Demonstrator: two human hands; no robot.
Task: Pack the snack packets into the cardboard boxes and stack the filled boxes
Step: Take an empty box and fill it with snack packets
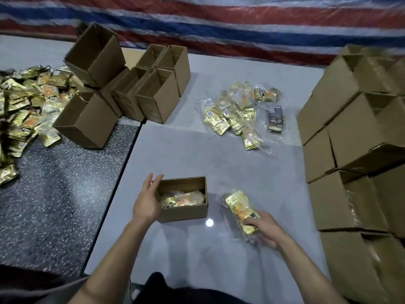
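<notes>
A small open cardboard box (pixel 186 212) stands on the grey floor in front of me, with gold and orange snack packets (pixel 182 200) inside. My left hand (pixel 146 199) rests against the box's left end, fingers fairly straight. To the right of the box my right hand (pixel 266 230) grips a clear bag of gold snack packets (pixel 240 208) lying on the floor.
Several empty open boxes (pixel 131 88) stand at the back left beside a big heap of gold packets (pixel 24 110). More bagged packets (pixel 238 115) lie at the back centre. A tall stack of boxes (pixel 355 150) fills the right side. A striped tarp (pixel 219 23) hangs behind.
</notes>
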